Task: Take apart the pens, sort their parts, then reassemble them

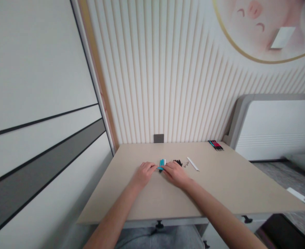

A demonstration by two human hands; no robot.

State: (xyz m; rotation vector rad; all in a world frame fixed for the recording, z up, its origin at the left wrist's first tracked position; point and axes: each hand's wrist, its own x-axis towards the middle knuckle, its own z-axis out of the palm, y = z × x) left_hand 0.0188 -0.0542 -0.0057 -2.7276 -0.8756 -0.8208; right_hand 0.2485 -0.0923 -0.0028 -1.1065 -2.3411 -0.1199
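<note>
My left hand [145,170] and my right hand [176,173] meet over the middle of the table, fingers pinched. Between their fingertips lies a thin blue pen barrel [159,168], with an end toward each hand. Just behind it, several blue barrels [162,162] lie side by side with a white piece [165,161] at their right. A cluster of small black pen parts [178,162] sits behind my right hand, partly covered by it. Farther right are tiny metallic pieces [186,164], possibly springs, and slim white sticks [193,164].
A row of black, blue and red pens [216,145] lies at the back right corner of the beige table [220,183]. A ribbed wall with a dark socket [158,138] stands behind. A white cabinet [51,173] flanks the left; a dark seat [282,231] is at lower right.
</note>
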